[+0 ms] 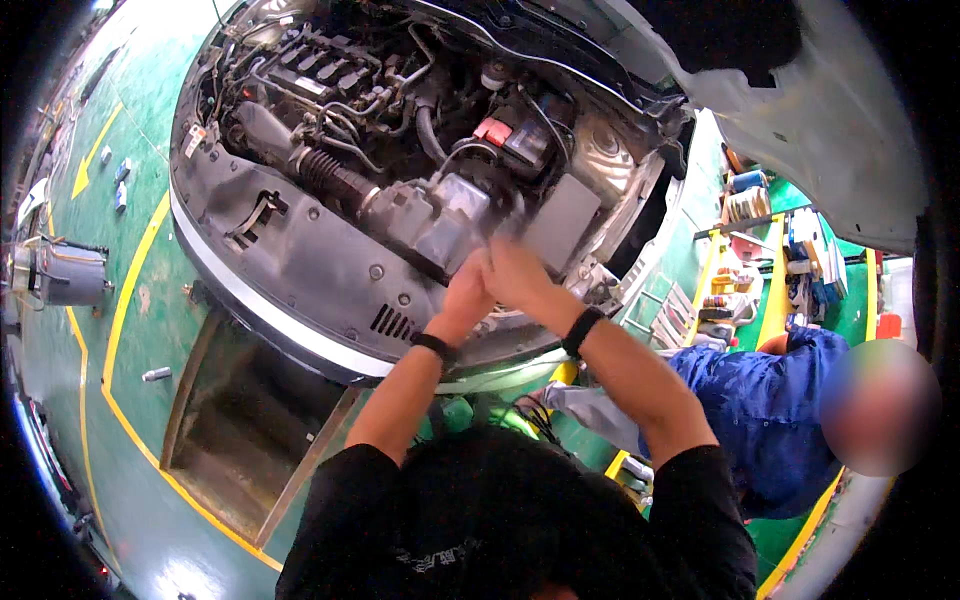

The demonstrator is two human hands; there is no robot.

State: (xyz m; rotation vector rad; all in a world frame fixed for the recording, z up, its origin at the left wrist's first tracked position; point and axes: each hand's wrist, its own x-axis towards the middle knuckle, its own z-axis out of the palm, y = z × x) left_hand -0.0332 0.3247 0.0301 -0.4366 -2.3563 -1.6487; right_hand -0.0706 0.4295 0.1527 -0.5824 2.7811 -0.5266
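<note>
My left hand [467, 292] and my right hand [518, 275] meet at the front of the car's engine bay, just in front of the clear-topped plastic housing [455, 215]. Both have curled fingers, and motion blurs the right one. Whatever lies between them is too small or hidden to make out. A ribbed black intake hose [335, 178] runs into the housing from the left. Beyond my right hand sits a flat grey cover [563, 222], with the battery [530, 145] and its red terminal cap [493, 131] farther back.
The raised hood [850, 130] hangs over the right side. A person in blue [750, 410] is close by on the right, near shelves of supplies [745, 205]. An open floor pit [250, 430] lies below the bumper at left; a grey bin [70, 275] stands farther left.
</note>
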